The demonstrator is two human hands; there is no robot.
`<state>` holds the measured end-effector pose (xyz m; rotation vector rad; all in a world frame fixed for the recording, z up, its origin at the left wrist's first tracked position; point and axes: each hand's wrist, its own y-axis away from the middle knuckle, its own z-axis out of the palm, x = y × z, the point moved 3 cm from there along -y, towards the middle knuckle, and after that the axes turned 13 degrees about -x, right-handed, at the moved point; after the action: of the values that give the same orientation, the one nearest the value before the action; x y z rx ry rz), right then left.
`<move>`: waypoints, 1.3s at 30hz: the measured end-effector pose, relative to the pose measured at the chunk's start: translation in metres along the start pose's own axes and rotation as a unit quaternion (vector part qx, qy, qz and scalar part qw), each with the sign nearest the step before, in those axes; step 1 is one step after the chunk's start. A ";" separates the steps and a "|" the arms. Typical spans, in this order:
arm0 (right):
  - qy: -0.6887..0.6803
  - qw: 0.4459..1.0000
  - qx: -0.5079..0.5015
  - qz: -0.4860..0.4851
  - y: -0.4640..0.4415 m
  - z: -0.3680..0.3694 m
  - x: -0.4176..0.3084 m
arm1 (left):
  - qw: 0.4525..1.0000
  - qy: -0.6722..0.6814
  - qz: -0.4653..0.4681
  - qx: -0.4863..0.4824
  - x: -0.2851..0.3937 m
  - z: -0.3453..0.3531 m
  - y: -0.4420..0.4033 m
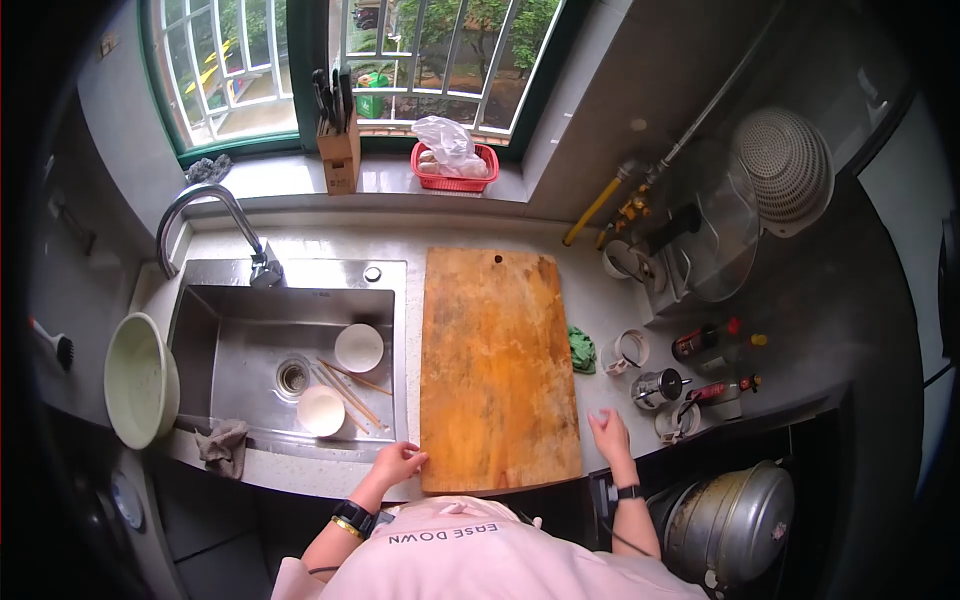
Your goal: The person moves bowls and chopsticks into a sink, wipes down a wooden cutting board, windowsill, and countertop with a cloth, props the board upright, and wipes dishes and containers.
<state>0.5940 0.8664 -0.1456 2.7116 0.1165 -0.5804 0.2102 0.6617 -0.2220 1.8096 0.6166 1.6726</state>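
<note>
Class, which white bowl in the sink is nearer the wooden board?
The white bowl nearer the chrome tap; the other white bowl sits beside the metal drain.

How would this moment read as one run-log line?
left hand: fingers at left edge of cutting board | right hand: apart from board, right side | sink: two bowls, chopsticks

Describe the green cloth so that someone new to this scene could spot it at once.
Find the big wooden board. Just to its right, a little above its middle, lies the crumpled green cloth. It is limp and green, unlike the cups and bottles farther right.
</note>
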 end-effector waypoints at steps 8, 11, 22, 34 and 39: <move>-0.452 0.857 -0.175 0.175 0.070 0.080 0.041 | 0.998 0.010 -0.001 -0.066 0.003 0.000 0.005; -0.420 0.875 -0.158 0.181 0.059 0.093 0.053 | 0.996 0.052 0.000 -0.068 -0.001 0.002 0.002; -0.242 0.943 -0.161 0.163 0.044 0.096 0.058 | 0.994 0.106 -0.014 -0.040 -0.001 0.007 0.007; 0.143 0.958 0.087 -0.235 -0.135 -0.002 -0.059 | 0.999 -0.013 0.043 0.026 0.001 0.001 0.020; 0.208 0.970 -0.026 -0.125 -0.183 0.022 -0.052 | 0.993 -0.098 0.039 0.050 0.006 0.001 0.041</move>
<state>0.5095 1.0284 -0.2037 2.7454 0.5775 -0.0608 0.2096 0.6366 -0.1894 2.0635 0.5584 1.5139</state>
